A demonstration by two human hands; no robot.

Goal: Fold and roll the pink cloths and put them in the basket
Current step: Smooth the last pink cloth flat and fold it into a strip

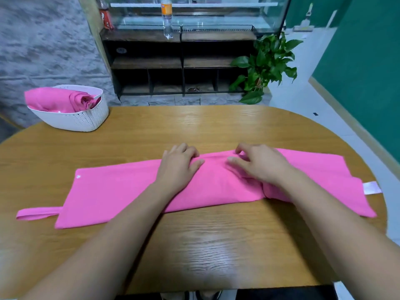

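Observation:
A pink cloth (112,191) lies folded into a long band across the wooden table (216,245), with a thin strap sticking out at its left end and a white label at its right end. My left hand (179,163) rests on the cloth's far edge near the middle, fingers bent down onto the fabric. My right hand (259,163) lies just to the right of it, fingers loosely curled on the cloth. A white perforated basket (86,121) stands at the table's far left and holds rolled pink cloths (56,99).
Behind the table stands a dark shelf unit (181,61) with a glass case and a plastic bottle (167,18) on it. A green potted plant (264,66) is at the back right. A green wall runs along the right.

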